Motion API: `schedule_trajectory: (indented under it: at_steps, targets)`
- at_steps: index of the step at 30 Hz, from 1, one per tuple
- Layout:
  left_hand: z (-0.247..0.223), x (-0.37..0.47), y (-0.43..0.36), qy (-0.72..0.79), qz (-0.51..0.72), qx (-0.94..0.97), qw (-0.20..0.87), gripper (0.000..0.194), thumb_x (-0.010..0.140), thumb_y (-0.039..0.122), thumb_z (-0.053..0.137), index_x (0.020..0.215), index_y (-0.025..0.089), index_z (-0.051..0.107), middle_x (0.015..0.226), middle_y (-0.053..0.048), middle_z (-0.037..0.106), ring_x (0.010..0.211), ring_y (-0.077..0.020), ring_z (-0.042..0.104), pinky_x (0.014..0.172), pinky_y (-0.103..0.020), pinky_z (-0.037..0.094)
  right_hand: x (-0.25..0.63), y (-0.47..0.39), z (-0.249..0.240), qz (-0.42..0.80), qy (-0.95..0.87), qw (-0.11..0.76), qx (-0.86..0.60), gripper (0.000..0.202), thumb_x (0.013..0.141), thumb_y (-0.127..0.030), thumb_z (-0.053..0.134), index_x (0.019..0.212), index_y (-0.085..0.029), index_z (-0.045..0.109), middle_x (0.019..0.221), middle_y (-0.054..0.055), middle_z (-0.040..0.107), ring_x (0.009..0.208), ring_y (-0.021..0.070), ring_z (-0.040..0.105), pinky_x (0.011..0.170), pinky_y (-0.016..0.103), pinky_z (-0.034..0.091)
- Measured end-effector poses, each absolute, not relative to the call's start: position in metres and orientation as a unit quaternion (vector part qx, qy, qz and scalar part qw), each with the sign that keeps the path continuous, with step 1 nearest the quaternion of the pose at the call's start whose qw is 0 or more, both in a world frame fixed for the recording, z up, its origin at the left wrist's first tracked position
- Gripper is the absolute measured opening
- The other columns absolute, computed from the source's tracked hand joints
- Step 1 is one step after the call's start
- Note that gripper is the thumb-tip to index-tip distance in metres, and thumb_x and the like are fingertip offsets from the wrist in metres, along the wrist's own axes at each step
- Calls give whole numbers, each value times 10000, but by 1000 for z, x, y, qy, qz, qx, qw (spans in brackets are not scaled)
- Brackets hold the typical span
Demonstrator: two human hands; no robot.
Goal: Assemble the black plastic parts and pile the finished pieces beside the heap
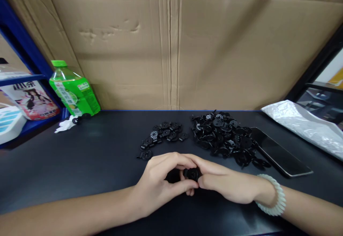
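Between my two hands, close to the front of the black table, is a small round black plastic part (192, 174). My left hand (163, 178) pinches it from the left with thumb and fingers. From the right, the thumb and fingers of my right hand (225, 178) close on the same part, and they hide some of it. Beyond my hands lies a small cluster of black round parts with tabs (166, 133). A larger heap of black disc-like parts (222, 136) is to its right.
A phone (281, 153) lies right of the heap, with a silvery plastic bag (305, 125) behind it. At the left stand a green bottle (75, 91), crumpled tissue (65, 124) and a blue shelf (40, 121). Cardboard (128, 50) walls off the back.
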State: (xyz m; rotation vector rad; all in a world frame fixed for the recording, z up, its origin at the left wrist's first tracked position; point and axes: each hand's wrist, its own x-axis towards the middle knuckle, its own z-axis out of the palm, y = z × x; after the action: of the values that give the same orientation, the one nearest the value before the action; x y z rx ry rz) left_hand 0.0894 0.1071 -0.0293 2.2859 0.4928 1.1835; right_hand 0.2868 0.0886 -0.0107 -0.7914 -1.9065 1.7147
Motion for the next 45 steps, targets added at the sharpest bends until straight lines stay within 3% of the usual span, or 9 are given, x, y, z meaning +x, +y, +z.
schedule_trajectory:
  at_steps: [11,16,19,24,28,31,34,41,45]
  targets:
    - [-38,96,105,126,469,866,117,174,796,45,637,893,170,565,729,4,651,621,-117,655,631,-204,560,277,77,-7,593,-683,253,-343,396,827,-96,364,1189,-204,485,1112,48,525,1075,172,471,997,357,355]
    - [-35,97,106,254,477,803,254,161,839,32,530,846,192,529,802,11,602,610,-90,658,586,-183,568,271,77,-13,610,-648,288,-354,218,834,-128,391,1020,-176,493,825,2,434,771,142,428,771,315,411]
    - [-31,98,110,285,468,764,342,116,881,95,487,930,198,506,903,-19,597,757,-129,692,678,-234,604,274,81,-15,616,-632,320,-345,346,853,-130,374,1190,-186,431,867,7,439,769,139,427,770,321,413]
    - [-27,95,115,303,341,847,273,267,945,242,449,1196,159,486,1240,-143,580,1221,-260,541,1044,-462,458,295,86,-5,402,-732,340,-432,528,837,-81,373,1327,-264,296,1052,31,502,941,160,500,917,371,400]
    - [-29,93,114,313,198,916,155,514,926,354,493,1374,117,407,1544,-210,275,1447,-349,193,1140,-552,284,315,98,11,120,-758,402,-500,380,844,-179,475,1211,-205,380,1109,86,528,1007,212,540,914,393,437]
    - [-31,94,113,328,141,926,122,592,905,407,515,1402,105,402,1552,-241,241,1433,-373,227,1123,-548,312,330,113,16,-65,-739,386,-549,297,834,-216,504,1122,-158,464,1074,122,572,1002,261,557,908,427,451]
    - [-31,94,112,340,131,926,97,552,894,383,526,1375,125,446,1538,-234,284,1400,-376,306,1102,-552,339,340,124,14,-145,-732,339,-572,392,842,-219,484,1210,-91,450,1177,192,554,1122,321,518,957,477,435]
    - [-32,97,113,359,127,922,75,681,805,443,619,1380,120,451,1552,-261,219,1404,-433,255,1089,-575,332,323,112,7,-66,-771,330,-541,432,855,-204,462,1280,-136,429,1261,153,524,1199,283,481,1020,486,406]
    - [-30,98,112,370,125,918,74,681,788,451,630,1364,125,471,1525,-247,293,1383,-436,292,1078,-588,338,309,99,5,-14,-790,358,-498,391,853,-183,474,1244,-174,464,1237,116,540,1184,241,489,1025,455,401]
